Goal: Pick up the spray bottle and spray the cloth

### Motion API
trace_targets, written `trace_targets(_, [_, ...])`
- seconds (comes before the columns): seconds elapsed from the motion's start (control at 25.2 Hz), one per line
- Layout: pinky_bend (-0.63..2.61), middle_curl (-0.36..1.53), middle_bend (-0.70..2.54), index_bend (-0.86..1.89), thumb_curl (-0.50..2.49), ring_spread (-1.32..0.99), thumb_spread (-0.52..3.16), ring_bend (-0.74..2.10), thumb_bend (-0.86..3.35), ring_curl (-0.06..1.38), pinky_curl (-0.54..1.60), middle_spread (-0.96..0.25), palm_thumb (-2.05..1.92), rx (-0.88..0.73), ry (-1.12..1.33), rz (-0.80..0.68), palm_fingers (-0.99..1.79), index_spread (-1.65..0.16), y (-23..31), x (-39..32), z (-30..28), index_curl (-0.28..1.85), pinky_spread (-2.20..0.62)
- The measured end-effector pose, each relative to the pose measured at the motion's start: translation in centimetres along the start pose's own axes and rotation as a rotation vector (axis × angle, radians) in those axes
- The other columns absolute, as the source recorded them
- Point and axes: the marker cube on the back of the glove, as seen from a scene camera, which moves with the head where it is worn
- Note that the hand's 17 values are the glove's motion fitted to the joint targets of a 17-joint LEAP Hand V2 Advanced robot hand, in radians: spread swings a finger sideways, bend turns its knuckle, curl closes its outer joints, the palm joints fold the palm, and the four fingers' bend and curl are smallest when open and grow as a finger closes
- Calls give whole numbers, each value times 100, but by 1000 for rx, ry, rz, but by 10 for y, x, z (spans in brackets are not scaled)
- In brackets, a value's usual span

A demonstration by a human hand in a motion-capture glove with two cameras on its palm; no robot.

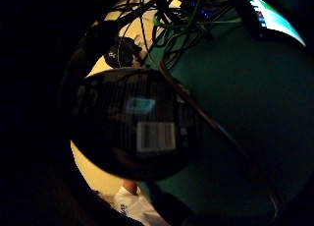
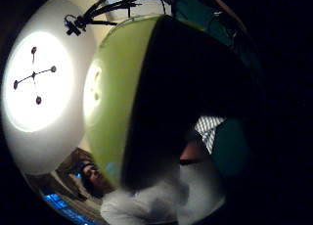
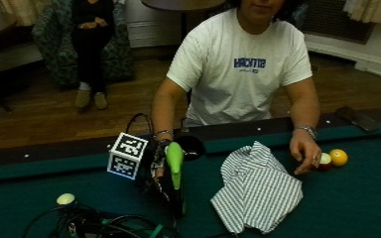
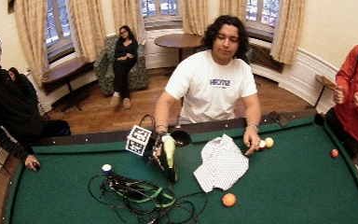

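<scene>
Green table (image 3: 349, 198), grip (image 3: 160, 168) holding spray bottle (image 3: 175, 166)

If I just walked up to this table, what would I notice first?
Probably the bright green spray bottle that the gloved right hand holds above the green table. Right beside it, the striped cloth lies crumpled on the felt, apart from the bottle. The bare hand rests next to a yellow ball near the cloth.
</scene>
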Motion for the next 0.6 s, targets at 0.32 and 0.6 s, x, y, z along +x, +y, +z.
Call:
trace_targets(0.32, [44,42,32,7,41,-16,93,64,-6,39,37,-12,55,81,-64,6,55,-33,-28,4,18,27,3])
trace_targets(0.6, [39,41,34,11,38,-18,91,68,-6,39,36,-10,44,-20,-61,-9,74,-27,-46,6,30,26,-1])
